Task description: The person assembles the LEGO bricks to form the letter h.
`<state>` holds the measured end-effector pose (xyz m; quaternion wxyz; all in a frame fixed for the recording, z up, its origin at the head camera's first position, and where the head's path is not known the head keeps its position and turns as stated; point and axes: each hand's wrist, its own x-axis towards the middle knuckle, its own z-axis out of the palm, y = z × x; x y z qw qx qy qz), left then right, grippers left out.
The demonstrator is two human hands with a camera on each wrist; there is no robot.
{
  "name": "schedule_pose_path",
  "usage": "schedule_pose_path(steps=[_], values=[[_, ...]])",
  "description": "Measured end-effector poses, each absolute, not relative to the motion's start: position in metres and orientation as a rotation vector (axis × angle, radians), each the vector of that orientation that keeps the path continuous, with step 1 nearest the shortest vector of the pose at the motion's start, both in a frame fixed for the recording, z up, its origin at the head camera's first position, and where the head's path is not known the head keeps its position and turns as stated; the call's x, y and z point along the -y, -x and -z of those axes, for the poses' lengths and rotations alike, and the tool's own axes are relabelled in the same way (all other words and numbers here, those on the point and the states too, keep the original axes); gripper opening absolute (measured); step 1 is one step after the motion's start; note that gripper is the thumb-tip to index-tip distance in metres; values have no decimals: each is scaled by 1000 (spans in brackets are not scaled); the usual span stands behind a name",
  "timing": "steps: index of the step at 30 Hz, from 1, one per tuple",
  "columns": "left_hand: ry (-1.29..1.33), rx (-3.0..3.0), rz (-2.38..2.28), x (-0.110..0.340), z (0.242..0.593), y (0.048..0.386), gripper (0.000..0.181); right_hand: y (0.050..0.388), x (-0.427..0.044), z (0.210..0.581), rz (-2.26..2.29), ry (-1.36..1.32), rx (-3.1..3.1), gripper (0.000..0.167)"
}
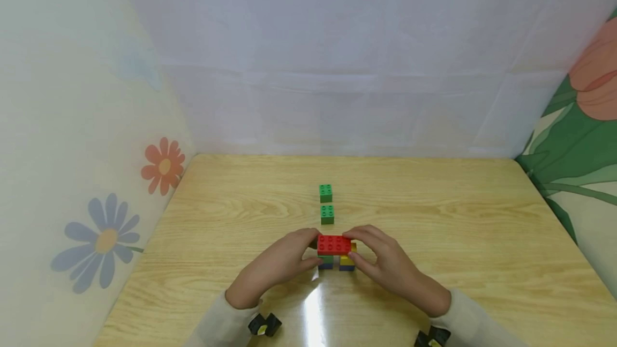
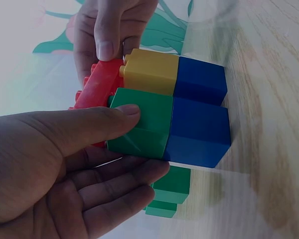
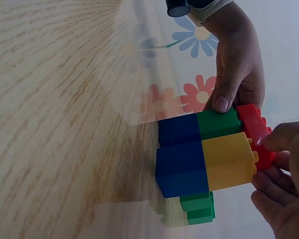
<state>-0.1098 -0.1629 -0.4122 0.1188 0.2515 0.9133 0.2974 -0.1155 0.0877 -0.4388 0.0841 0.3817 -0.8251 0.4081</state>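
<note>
A red brick [image 1: 333,244] lies across the tops of a green brick [image 2: 142,119] and a yellow brick [image 3: 229,160]. Each of these stands on a blue brick [image 2: 199,130], making two columns with a narrow gap between them. Some yellow and green studs show beside the red brick; whether it is fully seated I cannot tell. My left hand [image 1: 279,264] grips the left column, its thumb on the green brick and its fingers behind. On the other side, my right hand [image 1: 392,264] pinches the red brick near its right end by thumb and fingers.
Two separate green bricks, a nearer one [image 1: 327,215] and a farther one [image 1: 325,193], stand in line behind the columns on the wooden table [image 1: 434,202]. A white cloth [image 1: 347,95] hangs along the back edge, with flower-patterned panels at both sides.
</note>
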Motion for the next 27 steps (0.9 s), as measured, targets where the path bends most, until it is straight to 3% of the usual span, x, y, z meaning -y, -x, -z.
schedule_pose_path(steps=[27], values=[[-773,-2691,-858,163,413,109,24,116,-86,440,-1178,-1182,2444,38]])
